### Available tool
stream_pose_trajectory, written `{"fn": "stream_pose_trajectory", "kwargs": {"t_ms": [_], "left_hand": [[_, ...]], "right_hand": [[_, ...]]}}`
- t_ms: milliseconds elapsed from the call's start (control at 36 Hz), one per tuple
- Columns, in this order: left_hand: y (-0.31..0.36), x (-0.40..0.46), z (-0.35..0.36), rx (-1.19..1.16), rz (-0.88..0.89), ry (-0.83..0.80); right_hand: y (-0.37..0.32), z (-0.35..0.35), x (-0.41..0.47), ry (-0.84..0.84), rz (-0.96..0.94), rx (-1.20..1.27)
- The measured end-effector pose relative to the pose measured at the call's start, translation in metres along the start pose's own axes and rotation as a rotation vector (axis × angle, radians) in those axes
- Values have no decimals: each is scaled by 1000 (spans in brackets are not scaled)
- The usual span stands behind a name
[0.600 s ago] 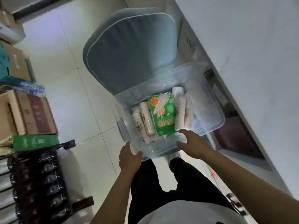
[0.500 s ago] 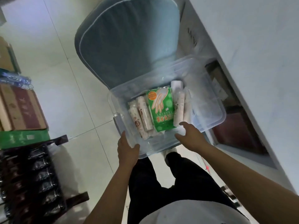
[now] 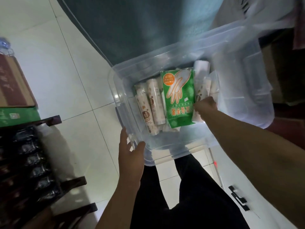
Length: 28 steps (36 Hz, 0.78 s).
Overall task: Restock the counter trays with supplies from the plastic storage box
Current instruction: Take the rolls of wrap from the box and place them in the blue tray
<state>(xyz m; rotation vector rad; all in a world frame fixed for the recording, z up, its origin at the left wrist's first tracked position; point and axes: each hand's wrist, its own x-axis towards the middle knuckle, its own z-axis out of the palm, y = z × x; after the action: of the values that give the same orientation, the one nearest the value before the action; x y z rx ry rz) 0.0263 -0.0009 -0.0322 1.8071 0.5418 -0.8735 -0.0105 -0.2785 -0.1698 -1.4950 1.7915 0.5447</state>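
White tiled floor under me, pretty dim lighting, with cardboard cartons stacked off to the left and a dark rack of packaged stuff below them. The plastic storage box is right in front of my legs, clear plastic, lid off, sitting against a grey-blue cushion behind it.

Inside the box: a green glove packet lying flat in the middle, a couple of printed white rolls just left of it, and more white rolls on its right side.

My left hand has the near-left corner of the box, thumb hooked over the rim and fingers running up the outside wall. My right hand is down inside the box, fingers curled in at the right edge of the glove packet where it meets the rolls. It's gripping something there, but I honestly can't tell if it's the packet or one of the rolls, since the knuckles block the view.

White cabinet front with a black handle at lower right.
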Motion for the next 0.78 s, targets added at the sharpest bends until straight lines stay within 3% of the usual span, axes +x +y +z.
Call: {"fn": "stream_pose_trajectory", "kwargs": {"t_ms": [167, 306, 472, 583, 722, 778], "left_hand": [[1, 1, -1, 47, -5, -6], [6, -2, -8, 46, -19, -34], [23, -11, -14, 193, 67, 47], [44, -20, -14, 243, 183, -7], [70, -31, -6, 85, 88, -239], [76, -35, -3, 18, 47, -258]], "right_hand": [[-5, 5, 12, 64, 70, -27], [-9, -7, 6, 17, 17, -84], [-13, -26, -29, -53, -15, 83], [-9, -48, -85, -252, -141, 354], [8, -71, -178, -593, -334, 503], [15, -69, -208, -682, -377, 489]]}}
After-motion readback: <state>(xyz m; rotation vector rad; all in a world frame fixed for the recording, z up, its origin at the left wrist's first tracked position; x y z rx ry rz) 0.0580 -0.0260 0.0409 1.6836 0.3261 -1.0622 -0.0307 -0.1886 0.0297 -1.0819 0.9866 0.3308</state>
